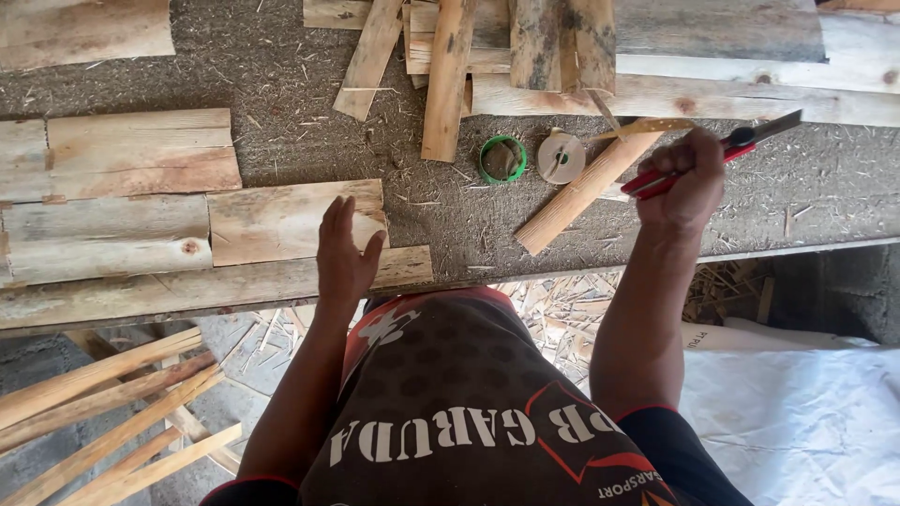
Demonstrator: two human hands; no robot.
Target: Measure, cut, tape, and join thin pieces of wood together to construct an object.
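My left hand (345, 251) lies flat, fingers spread, on a short pale wood board (281, 220) near the bench's front edge. Over the right side of the bench, my right hand (689, 178) is closed around a red-handled tool with a dark metal blade (741, 141) pointing right. Just left of that hand a narrow wood strip (586, 187) lies diagonally, with a thin yellowish strip (647, 126) above it.
A green-rimmed round tin (502, 159) and a pale round lid (561, 157) sit mid-bench. Board offcuts (122, 187) lie at left, slats and planks (562, 47) at the back. Wooden sticks (103, 412) lean lower left; white sheeting (797, 422) lies lower right.
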